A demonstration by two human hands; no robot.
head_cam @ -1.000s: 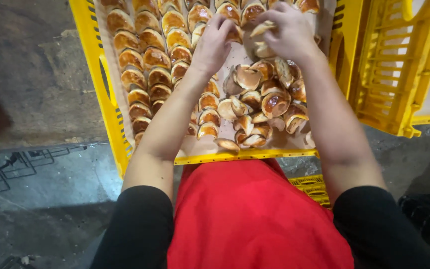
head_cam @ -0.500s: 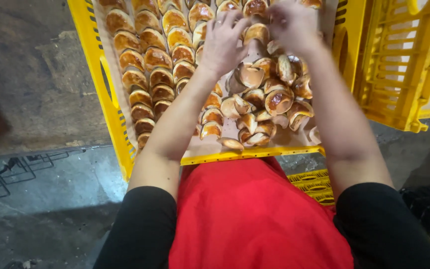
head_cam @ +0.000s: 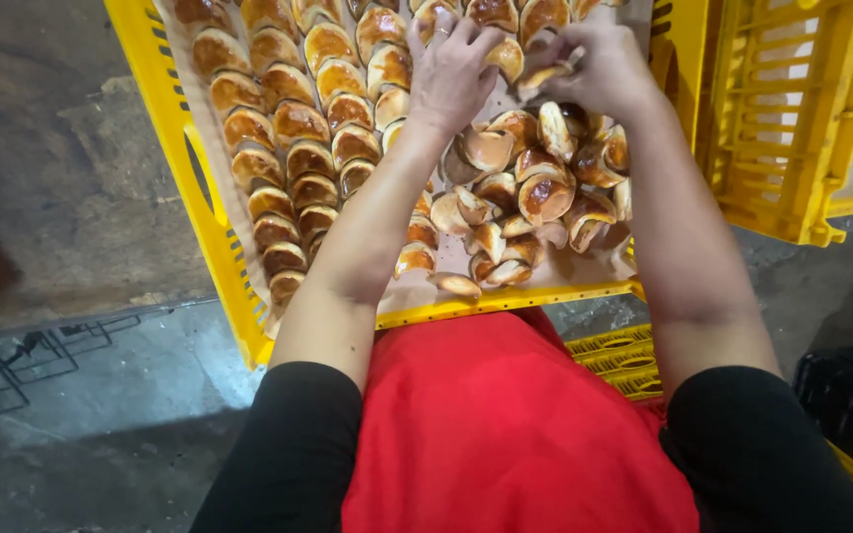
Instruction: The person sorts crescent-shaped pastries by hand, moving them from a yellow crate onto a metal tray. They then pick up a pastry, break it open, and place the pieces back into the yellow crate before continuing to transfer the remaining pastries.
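A yellow plastic crate (head_cam: 211,212) lined with paper holds many glazed brown buns. On its left side the buns (head_cam: 293,123) stand in neat rows; on the right they lie in a loose heap (head_cam: 535,183). My left hand (head_cam: 451,69) rests fingers-down on a bun at the end of a row near the crate's far middle. My right hand (head_cam: 594,69) grips a bun (head_cam: 543,77) just above the heap, close beside the left hand.
A second yellow crate (head_cam: 792,118) stands tilted at the right. Another yellow crate (head_cam: 619,355) shows below the first, near my red apron. Grey concrete floor lies to the left, with a dark wire rack (head_cam: 2,360) and a black crate (head_cam: 851,395) at the right.
Both hands have moved farther up the crate, toward its far end. The right hand still holds a bun; the left hand has come to rest on the row's end.
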